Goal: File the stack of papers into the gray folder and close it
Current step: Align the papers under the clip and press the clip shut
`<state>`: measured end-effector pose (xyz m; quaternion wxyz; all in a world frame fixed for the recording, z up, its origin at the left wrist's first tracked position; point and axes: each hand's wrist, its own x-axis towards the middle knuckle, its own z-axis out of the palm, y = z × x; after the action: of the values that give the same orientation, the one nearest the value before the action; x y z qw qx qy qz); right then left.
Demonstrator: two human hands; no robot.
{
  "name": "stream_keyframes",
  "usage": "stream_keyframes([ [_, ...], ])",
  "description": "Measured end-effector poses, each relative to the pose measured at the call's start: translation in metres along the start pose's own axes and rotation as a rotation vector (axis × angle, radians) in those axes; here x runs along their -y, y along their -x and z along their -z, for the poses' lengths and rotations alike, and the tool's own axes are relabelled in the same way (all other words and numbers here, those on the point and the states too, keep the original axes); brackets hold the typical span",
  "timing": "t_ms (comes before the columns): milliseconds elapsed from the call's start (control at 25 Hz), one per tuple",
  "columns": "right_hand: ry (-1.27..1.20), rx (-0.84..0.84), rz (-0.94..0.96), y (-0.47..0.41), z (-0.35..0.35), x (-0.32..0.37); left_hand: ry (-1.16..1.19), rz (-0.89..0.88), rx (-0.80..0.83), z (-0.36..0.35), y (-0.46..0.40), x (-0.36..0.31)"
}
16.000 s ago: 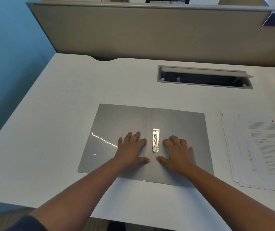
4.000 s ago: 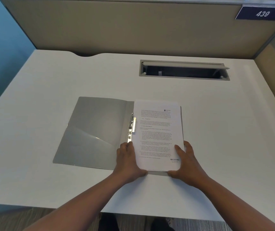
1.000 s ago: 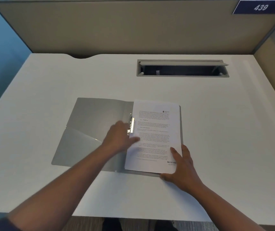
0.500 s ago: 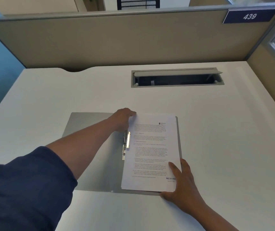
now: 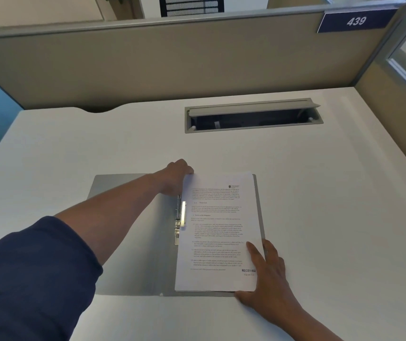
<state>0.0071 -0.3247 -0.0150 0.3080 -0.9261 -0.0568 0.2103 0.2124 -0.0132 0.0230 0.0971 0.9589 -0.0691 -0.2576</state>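
Note:
The gray folder lies open on the white desk, its metal fastener running along the spine. The stack of printed papers lies on the folder's right half, its left edge against the fastener. My left hand reaches across the folder to the stack's far left corner and its fingers curl around that corner. My right hand lies flat with straight fingers on the stack's near right corner, pressing it down.
A gray cable slot with a raised lid is set into the desk at the back. A beige partition with a blue "439" sign closes off the far edge. My left forearm and blue sleeve cover the folder's left half.
My left hand has stayed at the stack's far left corner, shifting slightly. My right hand keeps pressing the near right corner. The camera has tilted up a little.

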Motion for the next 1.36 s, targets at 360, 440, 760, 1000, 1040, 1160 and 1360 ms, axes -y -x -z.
stream_keyframes([
  [360,0.062,-0.033,0.031,0.004,-0.002,-0.001,-0.101,-0.124,0.033,0.012,0.003,-0.002],
  [440,0.074,-0.025,0.03,0.005,0.0,-0.002,-0.07,-0.143,0.022,0.012,0.006,-0.003],
  [760,0.122,-0.016,-0.004,0.003,0.006,0.001,-0.045,-0.11,0.009,0.012,0.007,-0.002],
  [1000,0.148,0.033,0.041,0.004,0.007,-0.001,-0.03,-0.092,0.08,0.008,0.003,0.001],
  [1040,0.155,0.044,0.051,0.005,0.007,-0.001,-0.054,-0.109,0.102,0.009,0.003,0.001],
  [1160,0.155,0.056,0.058,0.006,0.01,-0.003,-0.164,-0.163,0.128,0.013,0.005,-0.001],
  [1360,0.083,0.022,0.035,0.009,0.011,-0.006,-0.184,-0.172,0.102,0.013,0.005,-0.003],
])
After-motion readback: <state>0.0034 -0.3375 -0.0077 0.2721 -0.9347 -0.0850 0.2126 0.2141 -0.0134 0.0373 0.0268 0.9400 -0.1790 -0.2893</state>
